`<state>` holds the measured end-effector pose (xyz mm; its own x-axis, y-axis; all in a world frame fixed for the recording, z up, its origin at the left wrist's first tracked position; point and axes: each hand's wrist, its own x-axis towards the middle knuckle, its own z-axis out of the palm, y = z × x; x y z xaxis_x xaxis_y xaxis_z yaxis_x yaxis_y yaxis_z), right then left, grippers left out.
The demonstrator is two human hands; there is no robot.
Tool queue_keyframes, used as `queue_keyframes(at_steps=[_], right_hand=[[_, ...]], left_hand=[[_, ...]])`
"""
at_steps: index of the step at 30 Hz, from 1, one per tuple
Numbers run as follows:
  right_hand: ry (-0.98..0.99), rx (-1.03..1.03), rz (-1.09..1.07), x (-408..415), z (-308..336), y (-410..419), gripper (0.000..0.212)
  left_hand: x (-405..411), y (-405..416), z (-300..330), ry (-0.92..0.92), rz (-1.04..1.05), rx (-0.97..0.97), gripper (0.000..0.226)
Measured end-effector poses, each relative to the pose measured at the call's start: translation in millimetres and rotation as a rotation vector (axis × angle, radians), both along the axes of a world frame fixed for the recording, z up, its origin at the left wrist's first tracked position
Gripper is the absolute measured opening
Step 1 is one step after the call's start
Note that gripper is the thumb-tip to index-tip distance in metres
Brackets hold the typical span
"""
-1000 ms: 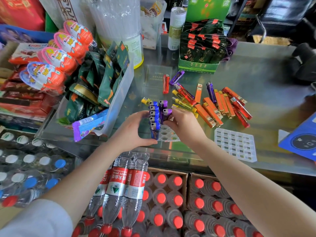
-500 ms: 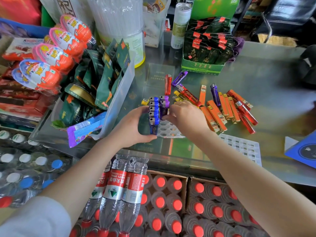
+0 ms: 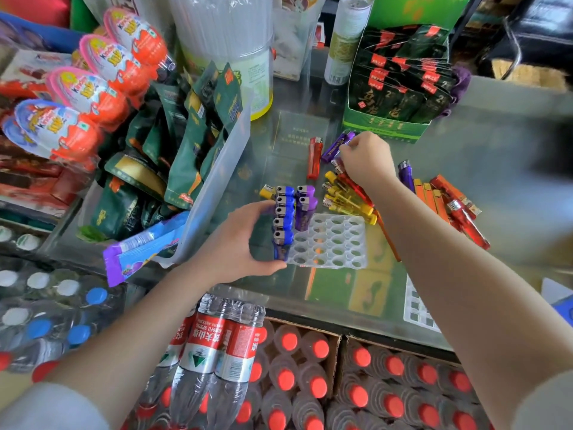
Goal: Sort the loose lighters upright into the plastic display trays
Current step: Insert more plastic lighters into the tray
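A white plastic display tray (image 3: 335,243) lies on the glass counter. Along its left side stand a row of blue lighters (image 3: 283,212), two purple lighters (image 3: 305,206) and a yellow one (image 3: 266,191), all upright. My left hand (image 3: 235,240) grips the tray's left edge against the blue row. At the back, my right hand (image 3: 366,156) pinches the end of a loose purple lighter (image 3: 333,148) lying flat. Beside it lies a red lighter (image 3: 314,158). Loose yellow lighters (image 3: 344,200) and a pile of orange and red lighters (image 3: 459,209) lie to the right.
A second white tray (image 3: 418,308) lies at the counter's front right. A clear bin of green snack packets (image 3: 217,169) stands left of the tray. A green box of dark packets (image 3: 393,100) stands behind. Water bottles (image 3: 217,352) stand below the counter.
My right hand has left the tray and reached back to the loose purple lighter. My left hand stays on the tray's left side.
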<state>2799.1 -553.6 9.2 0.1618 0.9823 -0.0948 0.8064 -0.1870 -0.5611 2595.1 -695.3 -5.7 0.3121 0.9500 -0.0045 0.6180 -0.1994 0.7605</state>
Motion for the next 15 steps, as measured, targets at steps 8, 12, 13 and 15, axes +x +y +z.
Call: queue_keyframes(at_steps=[8,12,13,15], right_hand=[[0.016,-0.084,-0.120,-14.4,6.1,15.2,0.043],[0.070,-0.116,-0.077,-13.4,4.8,17.5,0.042],[0.075,-0.115,-0.055,-12.0,4.4,16.5,0.041],[0.096,-0.092,-0.022,-8.8,5.6,11.4,0.035]], left_hand=[[-2.4,2.0,-4.9,0.000,-0.003,-0.052,0.083],[-3.3,2.7,-5.8,0.004,-0.009,-0.056,0.086],[-2.9,2.8,-5.4,0.011,-0.012,-0.056,0.086],[-2.6,3.1,-5.4,0.023,-0.013,-0.050,0.086]])
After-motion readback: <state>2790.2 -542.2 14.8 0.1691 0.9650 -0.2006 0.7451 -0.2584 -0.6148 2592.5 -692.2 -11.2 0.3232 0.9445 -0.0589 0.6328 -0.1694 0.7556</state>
